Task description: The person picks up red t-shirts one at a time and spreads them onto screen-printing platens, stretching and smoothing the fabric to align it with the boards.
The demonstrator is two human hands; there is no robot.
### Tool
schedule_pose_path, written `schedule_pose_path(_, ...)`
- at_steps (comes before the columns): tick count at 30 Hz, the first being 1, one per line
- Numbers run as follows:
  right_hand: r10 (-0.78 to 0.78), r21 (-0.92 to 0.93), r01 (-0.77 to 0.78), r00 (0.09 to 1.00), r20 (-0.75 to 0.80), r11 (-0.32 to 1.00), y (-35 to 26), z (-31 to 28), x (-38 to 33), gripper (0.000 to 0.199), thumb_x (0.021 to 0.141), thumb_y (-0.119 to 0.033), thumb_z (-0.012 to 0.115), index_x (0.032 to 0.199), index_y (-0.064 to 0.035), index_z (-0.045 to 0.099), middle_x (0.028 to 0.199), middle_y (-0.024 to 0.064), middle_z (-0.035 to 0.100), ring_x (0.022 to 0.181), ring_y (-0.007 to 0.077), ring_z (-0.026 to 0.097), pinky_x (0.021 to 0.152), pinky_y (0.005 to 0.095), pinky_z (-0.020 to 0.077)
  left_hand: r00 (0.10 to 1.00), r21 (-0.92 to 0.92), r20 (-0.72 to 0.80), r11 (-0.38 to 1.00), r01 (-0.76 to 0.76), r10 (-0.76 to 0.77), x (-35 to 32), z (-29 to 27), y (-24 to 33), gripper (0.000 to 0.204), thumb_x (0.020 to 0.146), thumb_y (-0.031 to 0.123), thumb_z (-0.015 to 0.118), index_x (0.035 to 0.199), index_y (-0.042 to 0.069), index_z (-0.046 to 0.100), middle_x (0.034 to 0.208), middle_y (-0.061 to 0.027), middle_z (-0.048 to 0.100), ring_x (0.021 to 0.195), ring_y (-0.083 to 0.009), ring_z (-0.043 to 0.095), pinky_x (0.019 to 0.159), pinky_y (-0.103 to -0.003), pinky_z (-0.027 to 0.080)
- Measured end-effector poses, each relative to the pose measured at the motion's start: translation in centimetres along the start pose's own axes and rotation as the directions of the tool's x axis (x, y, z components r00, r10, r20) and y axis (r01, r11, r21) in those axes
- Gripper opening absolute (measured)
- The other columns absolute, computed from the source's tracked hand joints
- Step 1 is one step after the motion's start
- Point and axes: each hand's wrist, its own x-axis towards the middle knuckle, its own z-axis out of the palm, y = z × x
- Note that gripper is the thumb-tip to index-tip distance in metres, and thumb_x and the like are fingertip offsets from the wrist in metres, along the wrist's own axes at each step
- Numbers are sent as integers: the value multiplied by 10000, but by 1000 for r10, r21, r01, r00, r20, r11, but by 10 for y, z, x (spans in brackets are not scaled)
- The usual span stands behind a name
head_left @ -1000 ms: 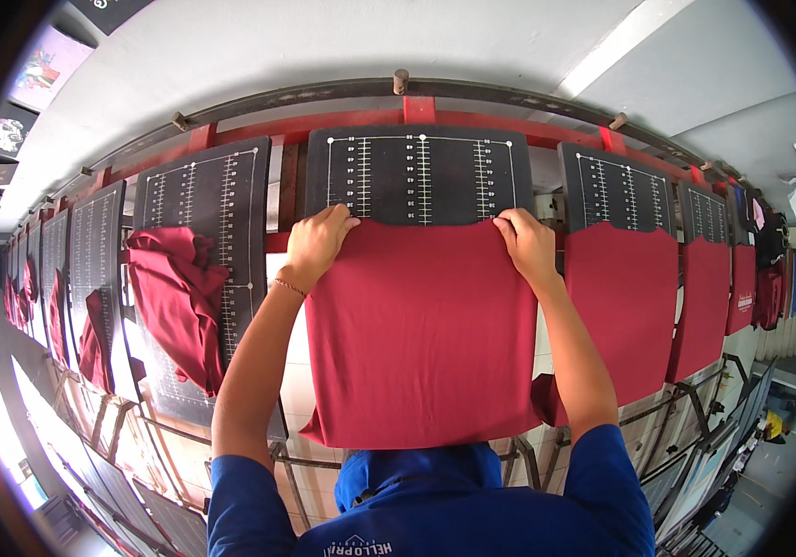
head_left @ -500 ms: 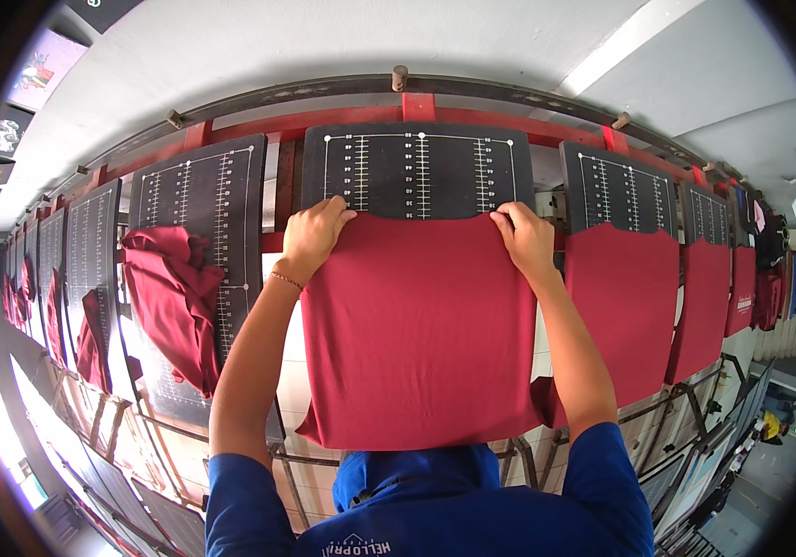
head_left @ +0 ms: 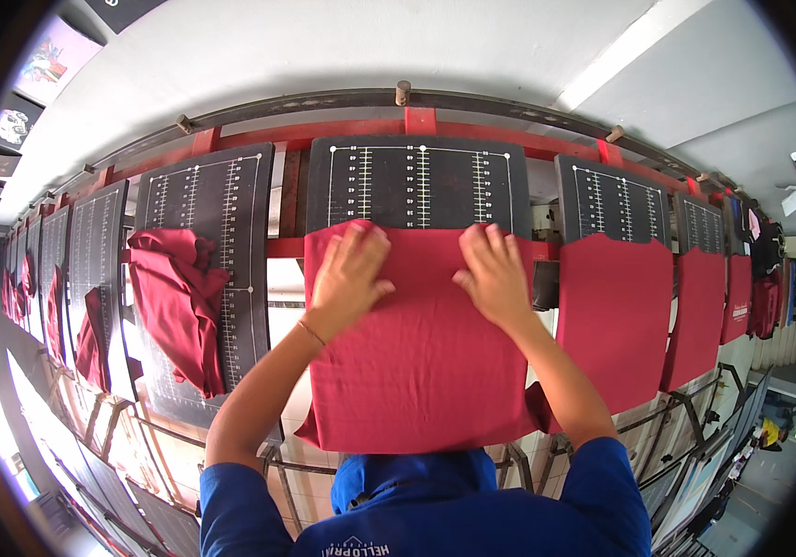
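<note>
Leftmost, taking the middle maroon cloth (head_left: 421,371) as a dial's centre, a crumpled maroon cloth (head_left: 180,297) lies at 9 o'clock on the left board (head_left: 245,246). A narrow gap separates that board from the middle board (head_left: 389,186). At 8 o'clock the middle cloth's lower corner flares outward, a loose edge that could snag. Toward 10 or 11 o'clock the left hand (head_left: 352,277) lies over the cloth, fingers spread, grasping nothing; motion blurs it, so I cannot tell how firmly it presses.

The cloth itself drapes over the middle board, its top edge crossing below the uncovered ruled part at 12 o'clock. It looks light, soft and limp, likely to wrinkle rather than break; its top corners seem the best pinch points, and flat palms would suit its face.

Toward 1 or 2 o'clock the right hand (head_left: 491,278) is likewise unclenched, fingers fanned. Another gap runs at 3 o'clock, then the right-hand maroon cloth (head_left: 613,325) on its own board.
</note>
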Motion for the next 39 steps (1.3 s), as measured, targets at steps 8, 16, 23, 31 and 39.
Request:
schedule_pose_path(8,660,785,-459,746,86,416,52,12,-100,559,1086,-343,448,1502,28,406,1530,239,451,1422,327,447,1168,393,347,770,-548,-75,671,499,-633,-102,14,-43,491,1060,228,485,1448,-71,441,1414,-259,533,1339,-378,500,1126,-429,383)
schedule_pose_path(16,504,707,-426,501,703,-564,-22,49,-303,490,1083,-398,459,1344,-6,593,1272,125,678,1145,226,655,984,364,526,489,-745,663,-432,509,-567,-293,75,20,689,1075,550,372,1316,-61,578,1220,-158,674,1083,-221,659,928,-371,551)
schedule_pose_path(23,455,653,-318,512,729,-688,-42,49,-338,449,1070,-368,498,1354,-27,572,1254,117,678,1112,229,671,933,390,556,487,-745,664,-443,498,-568,-310,60,35,540,1085,459,435,1240,-29,607,1126,-118,709,977,-172,685,848,-335,581)
schedule_pose_path(31,488,643,-246,476,732,-725,-55,52,-359,352,1054,-342,552,1228,-48,636,1169,94,704,1016,191,688,881,344,551,485,-773,635,-496,396,-602,-323,66,41,516,1072,469,467,1213,-6,612,1106,-106,709,966,-170,688,837,-327,585)
schedule_pose_path(39,654,735,-433,350,670,-521,-48,53,-351,379,1045,-345,564,1221,-21,648,1185,144,691,1101,245,655,946,382,509,447,-744,668,-511,430,-595,-325,74,40,520,1082,464,440,1212,-10,610,1087,-110,710,948,-180,697,815,-323,592)
